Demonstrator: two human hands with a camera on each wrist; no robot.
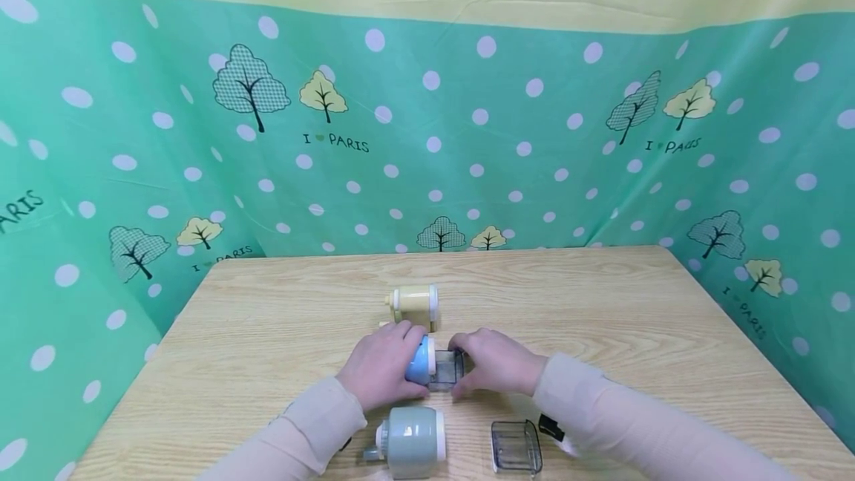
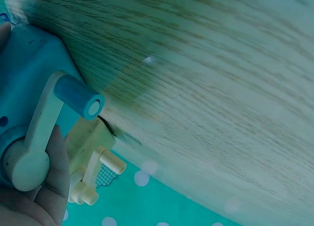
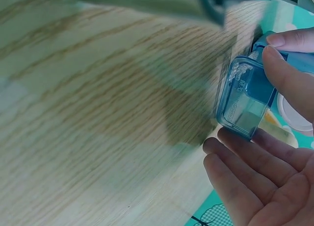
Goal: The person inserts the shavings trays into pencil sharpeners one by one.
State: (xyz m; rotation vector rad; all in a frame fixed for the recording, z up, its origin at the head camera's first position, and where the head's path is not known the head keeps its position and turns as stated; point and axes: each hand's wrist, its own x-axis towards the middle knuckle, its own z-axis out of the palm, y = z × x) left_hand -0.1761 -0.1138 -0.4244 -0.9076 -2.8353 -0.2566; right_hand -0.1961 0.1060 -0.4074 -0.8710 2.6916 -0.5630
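My left hand [image 1: 384, 368] grips a blue crank pencil sharpener [image 1: 419, 364] near the middle of the table. In the left wrist view its pale crank handle [image 2: 43, 111] with a blue knob shows beside the fingers. From the right, my right hand [image 1: 502, 364] holds a clear shavings drawer [image 1: 445, 371] at the sharpener's white-rimmed end. Thumb and fingers are on opposite sides of this drawer, as the right wrist view shows. The left hand covers much of the blue body.
Beyond the hands stands a yellow pencil sharpener [image 1: 415, 298]. A grey-green pencil sharpener [image 1: 410, 442] is nearer the front edge, with another clear drawer [image 1: 516, 448] to its right. Behind the wooden table [image 1: 568, 295] hangs a green dotted cloth [image 1: 521, 191].
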